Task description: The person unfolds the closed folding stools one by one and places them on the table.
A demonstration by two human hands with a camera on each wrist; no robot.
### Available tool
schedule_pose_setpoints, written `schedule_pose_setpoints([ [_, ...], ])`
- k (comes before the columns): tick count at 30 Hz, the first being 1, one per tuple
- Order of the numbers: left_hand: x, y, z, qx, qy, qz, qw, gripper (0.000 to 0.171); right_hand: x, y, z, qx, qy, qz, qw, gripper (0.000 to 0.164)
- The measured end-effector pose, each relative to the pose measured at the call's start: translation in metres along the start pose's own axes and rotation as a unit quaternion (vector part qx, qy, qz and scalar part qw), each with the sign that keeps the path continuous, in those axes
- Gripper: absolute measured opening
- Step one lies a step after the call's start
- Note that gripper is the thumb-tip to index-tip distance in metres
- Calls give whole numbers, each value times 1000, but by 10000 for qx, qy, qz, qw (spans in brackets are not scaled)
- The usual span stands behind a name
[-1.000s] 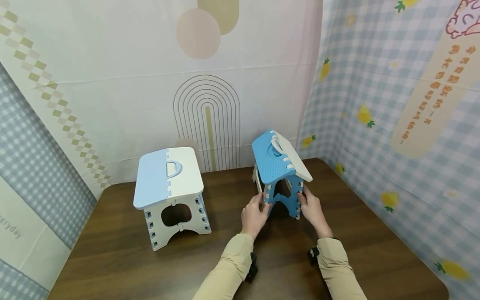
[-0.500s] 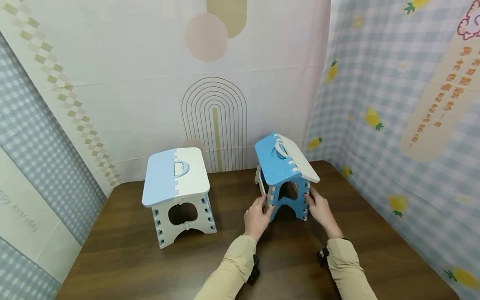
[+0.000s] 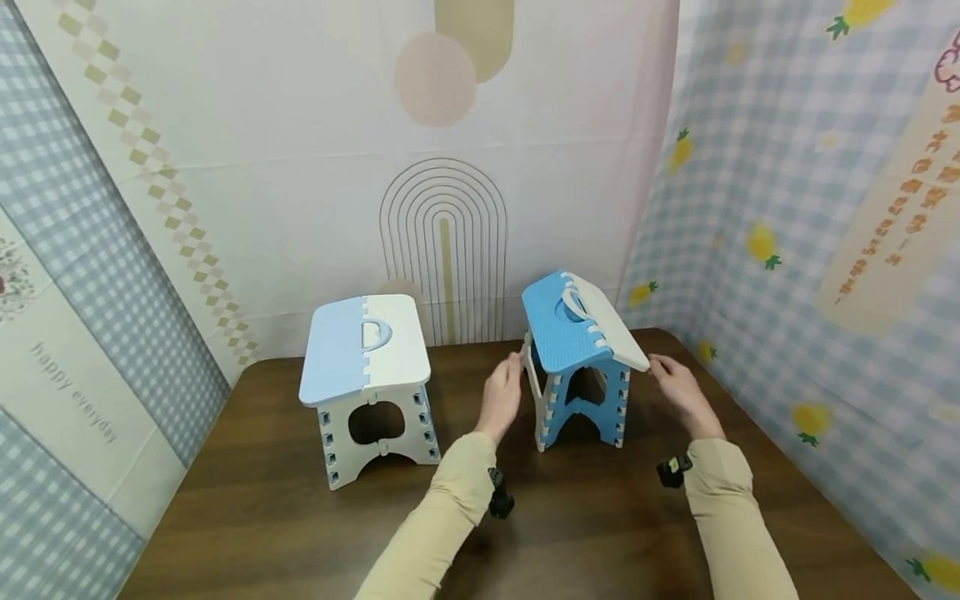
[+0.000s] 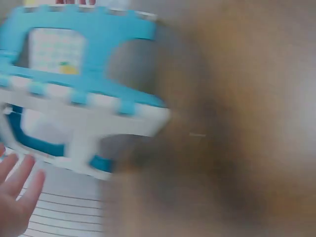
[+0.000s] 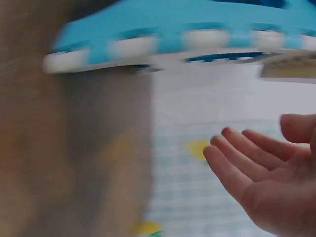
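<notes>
A blue and white folding step stool (image 3: 570,342) stands on the table, its two top halves sloping down from a raised middle seam with a white handle. Just left of it is my left hand (image 3: 500,395), fingers straight and holding nothing; the left wrist view shows the fingers (image 4: 20,183) spread beside the stool's white leg (image 4: 94,118). My right hand (image 3: 681,390) is at the stool's right, fingertips near the lower corner of the white top half. In the right wrist view that hand (image 5: 266,173) has its palm bare and fingers extended, apart from the blue leg panel (image 5: 173,24).
A second folding stool (image 3: 367,383), pale blue and white with a flat top, stands to the left on the dark wooden table (image 3: 300,542). A patterned cloth (image 3: 315,167) hangs behind, and a checked one (image 3: 765,167) along the right.
Both hands have let go of the blue stool's legs and moved apart and up, one to each side. The stool's top is still sloped. The head view has shifted slightly left.
</notes>
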State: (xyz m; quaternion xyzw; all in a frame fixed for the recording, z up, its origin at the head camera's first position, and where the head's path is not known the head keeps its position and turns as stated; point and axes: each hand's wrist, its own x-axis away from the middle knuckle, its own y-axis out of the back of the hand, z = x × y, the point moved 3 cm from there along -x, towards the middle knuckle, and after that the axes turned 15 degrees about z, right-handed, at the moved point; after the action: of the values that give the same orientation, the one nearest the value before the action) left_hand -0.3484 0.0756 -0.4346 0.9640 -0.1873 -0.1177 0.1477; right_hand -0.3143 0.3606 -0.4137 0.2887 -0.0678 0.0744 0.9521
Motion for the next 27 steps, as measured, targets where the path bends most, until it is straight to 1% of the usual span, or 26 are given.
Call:
schedule_pose_setpoints([
  [2, -6, 5, -14, 84, -248, -395, 9989, 50, 1, 7, 17, 185, 30, -225, 9996, 68],
  [4, -9, 8, -30, -2, -501, -675, 9965, 48, 1, 9, 37, 519, 228, -516, 9971, 69],
  [5, -11, 7, -38, -108, -616, -739, 9953, 47, 1, 8, 47, 738, 386, -765, 9936, 68],
  [7, -14, 4, -52, -389, -770, -686, 9939, 47, 0, 4, 67, 1020, 730, -864, 9883, 65],
  [8, -16, 1, -59, -559, -804, -578, 9935, 49, -1, 1, 77, 1115, 867, -810, 9867, 63],
  [9, -18, -3, -65, -752, -811, -431, 9929, 50, -3, -2, 86, 1168, 945, -662, 9864, 63],
  [11, -23, -10, -76, -1163, -830, -97, 9897, 55, -4, -10, 103, 1151, 1060, -147, 9876, 61],
  [12, -26, -13, -80, -1361, -830, 57, 9872, 56, -6, -13, 107, 1085, 1056, 196, 9883, 61],
  [13, -28, -16, -84, -1566, -834, 175, 9840, 57, -8, -16, 111, 1043, 1035, 403, 9883, 61],
  [15, -32, -21, -89, -1925, -816, 393, 9771, 58, -12, -21, 112, 885, 944, 754, 9887, 61],
  [16, -34, -23, -90, -2064, -832, 482, 9737, 58, -13, -22, 112, 840, 946, 845, 9884, 60],
  [18, -35, -26, -91, -2326, -835, 629, 9670, 56, -17, -24, 108, 745, 910, 859, 9893, 60],
  [20, -36, -30, -88, -2553, -813, 701, 9609, 55, -17, -25, 108, 638, 857, 897, 9902, 61],
  [22, -37, -34, -86, -2689, -775, 706, 9574, 55, -16, -24, 108, 584, 865, 887, 9906, 61],
  [24, -38, -37, -86, -2817, -745, 631, 9545, 53, -16, -22, 108, 514, 870, 838, 9913, 60],
  [27, -39, -41, -87, -2864, -770, 533, 9535, 53, -15, -19, 107, 599, 879, 688, 9919, 59],
])
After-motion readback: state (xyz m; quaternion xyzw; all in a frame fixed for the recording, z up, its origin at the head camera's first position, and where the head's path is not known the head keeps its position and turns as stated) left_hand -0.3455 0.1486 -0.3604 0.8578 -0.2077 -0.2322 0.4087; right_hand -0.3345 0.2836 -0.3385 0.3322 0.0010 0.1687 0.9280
